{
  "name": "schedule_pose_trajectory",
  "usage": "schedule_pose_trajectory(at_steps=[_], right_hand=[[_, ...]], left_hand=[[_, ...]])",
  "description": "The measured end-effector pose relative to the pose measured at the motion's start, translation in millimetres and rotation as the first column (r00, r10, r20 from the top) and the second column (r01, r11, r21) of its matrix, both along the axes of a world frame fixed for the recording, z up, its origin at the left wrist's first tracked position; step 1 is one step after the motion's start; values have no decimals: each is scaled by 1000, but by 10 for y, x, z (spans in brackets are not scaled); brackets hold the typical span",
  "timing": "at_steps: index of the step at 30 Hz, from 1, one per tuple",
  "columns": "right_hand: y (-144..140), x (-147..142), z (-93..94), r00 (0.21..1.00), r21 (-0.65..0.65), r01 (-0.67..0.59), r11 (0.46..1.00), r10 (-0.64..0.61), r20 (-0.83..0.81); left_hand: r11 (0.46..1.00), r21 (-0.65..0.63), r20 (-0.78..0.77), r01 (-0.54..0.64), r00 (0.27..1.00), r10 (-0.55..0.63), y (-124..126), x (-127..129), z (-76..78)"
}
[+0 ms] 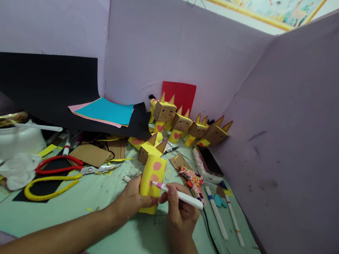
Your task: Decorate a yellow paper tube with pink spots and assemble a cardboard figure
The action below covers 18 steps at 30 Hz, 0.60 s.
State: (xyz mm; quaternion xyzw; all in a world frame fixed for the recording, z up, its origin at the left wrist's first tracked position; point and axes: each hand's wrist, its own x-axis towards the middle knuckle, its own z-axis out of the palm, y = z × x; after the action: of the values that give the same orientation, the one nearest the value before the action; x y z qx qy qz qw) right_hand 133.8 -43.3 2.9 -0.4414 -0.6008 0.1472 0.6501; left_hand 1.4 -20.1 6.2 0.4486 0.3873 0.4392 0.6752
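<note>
My left hand grips a yellow paper tube figure with pink spots and a brown box head with pointed ears, standing on the pale green table. My right hand holds a white marker with a pink tip. The tip touches the yellow tube's front, at a pink spot.
Several finished box-head figures line the back wall before a red card. Red and yellow scissors, cardboard scraps, coloured paper sheets, a white jug, a phone and two markers lie around. Purple partitions enclose the table.
</note>
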Motion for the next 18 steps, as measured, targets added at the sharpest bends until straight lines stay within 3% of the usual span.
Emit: schedule_pose_trajectory(at_steps=[7, 13, 18], right_hand=[[-9, -13, 24, 999, 43, 49, 998, -49, -6], [-25, -23, 44, 1000, -20, 12, 1000, -12, -21], [-16, 13, 65, 994, 72, 111, 991, -112, 6]], left_hand=[[1000, -10, -1, -6, 1000, 6, 21, 0, -48], [1000, -16, -7, -17, 1000, 17, 17, -2, -16], [1000, -24, 0, -13, 1000, 13, 9, 2, -36]])
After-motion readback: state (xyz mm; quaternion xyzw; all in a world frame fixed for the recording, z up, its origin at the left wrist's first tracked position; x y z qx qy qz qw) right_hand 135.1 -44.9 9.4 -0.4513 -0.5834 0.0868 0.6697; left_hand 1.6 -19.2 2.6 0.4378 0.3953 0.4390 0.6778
